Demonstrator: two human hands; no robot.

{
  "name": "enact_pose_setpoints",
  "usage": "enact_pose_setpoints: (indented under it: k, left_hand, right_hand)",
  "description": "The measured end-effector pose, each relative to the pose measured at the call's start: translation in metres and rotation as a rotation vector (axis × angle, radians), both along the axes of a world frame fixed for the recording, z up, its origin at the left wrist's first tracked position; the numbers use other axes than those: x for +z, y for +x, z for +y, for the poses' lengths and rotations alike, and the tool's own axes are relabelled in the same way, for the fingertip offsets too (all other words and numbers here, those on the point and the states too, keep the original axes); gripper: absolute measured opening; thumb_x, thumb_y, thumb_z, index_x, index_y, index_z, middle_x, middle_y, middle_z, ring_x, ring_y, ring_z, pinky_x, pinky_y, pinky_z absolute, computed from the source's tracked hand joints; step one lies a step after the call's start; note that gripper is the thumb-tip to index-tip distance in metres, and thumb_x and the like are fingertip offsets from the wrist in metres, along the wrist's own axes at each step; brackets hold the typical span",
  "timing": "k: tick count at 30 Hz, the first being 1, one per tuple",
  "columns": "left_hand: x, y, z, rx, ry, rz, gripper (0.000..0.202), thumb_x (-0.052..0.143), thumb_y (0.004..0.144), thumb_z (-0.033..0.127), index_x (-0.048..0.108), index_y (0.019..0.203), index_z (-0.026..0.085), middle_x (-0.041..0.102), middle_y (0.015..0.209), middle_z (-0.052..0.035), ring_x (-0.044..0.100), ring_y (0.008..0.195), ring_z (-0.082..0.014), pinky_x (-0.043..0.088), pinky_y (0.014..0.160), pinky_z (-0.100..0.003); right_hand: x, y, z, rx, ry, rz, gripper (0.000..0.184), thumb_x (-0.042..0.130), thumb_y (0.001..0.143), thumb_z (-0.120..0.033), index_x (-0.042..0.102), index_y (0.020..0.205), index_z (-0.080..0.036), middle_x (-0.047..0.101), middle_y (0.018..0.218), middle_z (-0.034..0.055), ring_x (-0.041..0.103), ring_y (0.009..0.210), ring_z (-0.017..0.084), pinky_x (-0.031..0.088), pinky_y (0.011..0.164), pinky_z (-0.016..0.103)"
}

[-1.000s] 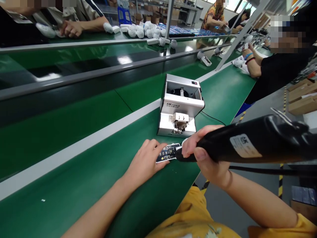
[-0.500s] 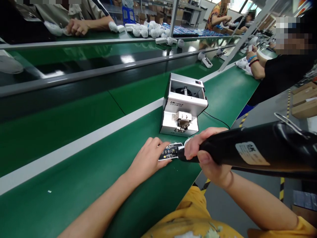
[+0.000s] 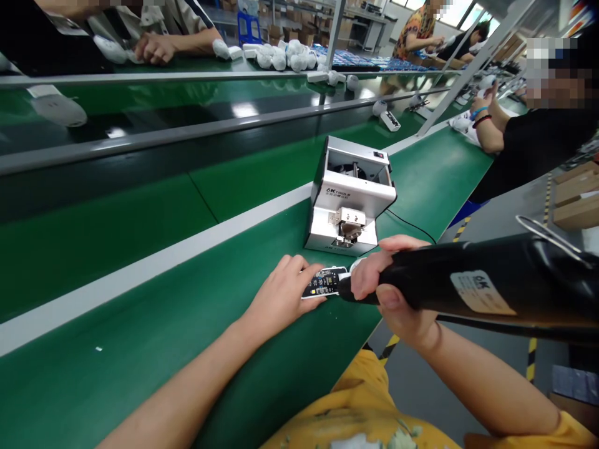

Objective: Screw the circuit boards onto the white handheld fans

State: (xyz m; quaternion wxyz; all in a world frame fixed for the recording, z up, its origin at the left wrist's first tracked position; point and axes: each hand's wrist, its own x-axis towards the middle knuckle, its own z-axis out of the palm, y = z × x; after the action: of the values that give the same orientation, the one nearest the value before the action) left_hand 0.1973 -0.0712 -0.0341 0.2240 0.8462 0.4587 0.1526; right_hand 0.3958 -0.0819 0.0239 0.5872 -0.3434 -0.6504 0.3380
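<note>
While my left grip point(image 3: 281, 298) pinches the circuit board point(image 3: 322, 282), my right grip point(image 3: 390, 293), wrapped round the screwdriver point(image 3: 472, 285), seems to fasten its 3 o'clock end, demanding steadiness.

A white part point(image 3: 58, 109) has travelled rightward along the far conveyor point(image 3: 196, 115).

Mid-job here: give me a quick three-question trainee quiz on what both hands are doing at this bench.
1. True or false: the left hand lies on the small dark circuit board in a white shell.
2. The right hand grips: A) a long black electric screwdriver; B) a white cloth; C) a cardboard box.
3. What stands on the green bench top just beyond the board?
Key: 1 true; 2 A; 3 the silver box-shaped screw feeder.
</note>
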Motion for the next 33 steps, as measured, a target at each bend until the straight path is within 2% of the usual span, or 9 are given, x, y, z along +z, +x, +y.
enact_pose_setpoints:
  k: [7, 12, 14, 18, 21, 23, 25, 27, 33]
  left_hand:
    - [0.003, 0.000, -0.001, -0.004, -0.013, 0.012, 0.051, 0.080, 0.086, 0.035, 0.062, 0.131, 0.020, 0.060, 0.109, -0.0078, 0.053, 0.101, -0.0278, 0.050, 0.085, -0.041]
    - [0.004, 0.003, -0.002, 0.003, -0.033, 0.018, 0.051, 0.079, 0.087, 0.035, 0.060, 0.132, 0.021, 0.061, 0.111, -0.0078, 0.054, 0.103, -0.0280, 0.051, 0.087, -0.041]
    - [0.005, 0.000, -0.002, 0.001, -0.044, 0.008, 0.056, 0.079, 0.087, 0.034, 0.056, 0.137, 0.022, 0.061, 0.118, -0.0084, 0.054, 0.107, -0.0286, 0.050, 0.092, -0.043]
    - [0.009, -0.019, 0.000, 0.001, -0.095, -0.038, 0.075, 0.082, 0.082, 0.036, 0.044, 0.146, 0.021, 0.057, 0.136, -0.0106, 0.053, 0.118, -0.0301, 0.048, 0.100, -0.045]
    - [0.010, -0.033, 0.002, -0.004, -0.155, -0.047, 0.054, 0.079, 0.085, 0.037, 0.055, 0.131, 0.022, 0.062, 0.126, -0.0080, 0.056, 0.114, -0.0296, 0.050, 0.097, -0.045]
    - [0.008, -0.034, 0.002, -0.010, -0.153, -0.059, 0.040, 0.074, 0.088, 0.033, 0.059, 0.124, 0.022, 0.064, 0.121, -0.0073, 0.058, 0.111, -0.0287, 0.051, 0.095, -0.044]
    - [0.004, -0.030, 0.001, 0.001, -0.117, -0.080, 0.039, 0.072, 0.090, 0.030, 0.059, 0.126, 0.021, 0.064, 0.122, -0.0085, 0.059, 0.110, -0.0284, 0.051, 0.094, -0.045]
    - [-0.002, -0.023, -0.001, 0.009, -0.081, -0.092, 0.042, 0.070, 0.092, 0.029, 0.057, 0.131, 0.020, 0.064, 0.123, -0.0101, 0.059, 0.111, -0.0289, 0.051, 0.095, -0.046]
    - [-0.013, -0.017, -0.003, 0.038, -0.046, -0.133, 0.045, 0.072, 0.091, 0.030, 0.054, 0.131, 0.019, 0.064, 0.125, -0.0102, 0.059, 0.114, -0.0296, 0.051, 0.098, -0.048]
  right_hand:
    - [0.011, -0.003, 0.003, 0.250, 0.033, 0.151, 0.029, 0.071, 0.091, -0.024, 0.058, 0.117, -0.028, 0.064, 0.069, -0.0034, 0.060, 0.052, 0.017, 0.052, 0.050, 0.034]
    - [0.006, -0.001, 0.003, 0.240, 0.032, 0.138, 0.033, 0.070, 0.092, -0.025, 0.056, 0.122, -0.028, 0.064, 0.071, -0.0033, 0.061, 0.052, 0.017, 0.049, 0.050, 0.035]
    - [0.008, 0.001, 0.005, 0.245, 0.033, 0.116, 0.035, 0.071, 0.092, -0.026, 0.055, 0.123, -0.028, 0.064, 0.071, -0.0037, 0.062, 0.052, 0.017, 0.049, 0.051, 0.035]
    - [0.035, 0.000, 0.014, 0.145, 0.015, 0.190, 0.028, 0.072, 0.091, -0.026, 0.060, 0.117, -0.024, 0.065, 0.071, -0.0028, 0.062, 0.055, 0.018, 0.053, 0.055, 0.037]
    - [0.062, -0.004, 0.025, -0.042, 0.038, 0.318, 0.025, 0.077, 0.084, -0.024, 0.063, 0.105, -0.022, 0.064, 0.065, -0.0040, 0.059, 0.052, 0.017, 0.052, 0.052, 0.035]
    - [0.071, -0.009, 0.035, -0.165, 0.107, 0.357, 0.023, 0.078, 0.081, -0.022, 0.065, 0.100, -0.024, 0.062, 0.062, -0.0052, 0.057, 0.049, 0.017, 0.050, 0.050, 0.036]
    - [0.072, -0.014, 0.045, -0.247, 0.197, 0.356, 0.021, 0.077, 0.082, -0.022, 0.066, 0.100, -0.026, 0.061, 0.062, -0.0056, 0.057, 0.048, 0.018, 0.049, 0.050, 0.036]
    - [0.067, -0.018, 0.055, -0.261, 0.265, 0.354, 0.021, 0.076, 0.084, -0.022, 0.065, 0.101, -0.026, 0.061, 0.063, -0.0056, 0.057, 0.048, 0.018, 0.049, 0.051, 0.036]
    - [0.055, -0.022, 0.061, -0.188, 0.209, 0.343, 0.020, 0.075, 0.086, -0.023, 0.062, 0.101, -0.023, 0.062, 0.065, -0.0057, 0.059, 0.051, 0.016, 0.053, 0.054, 0.034]
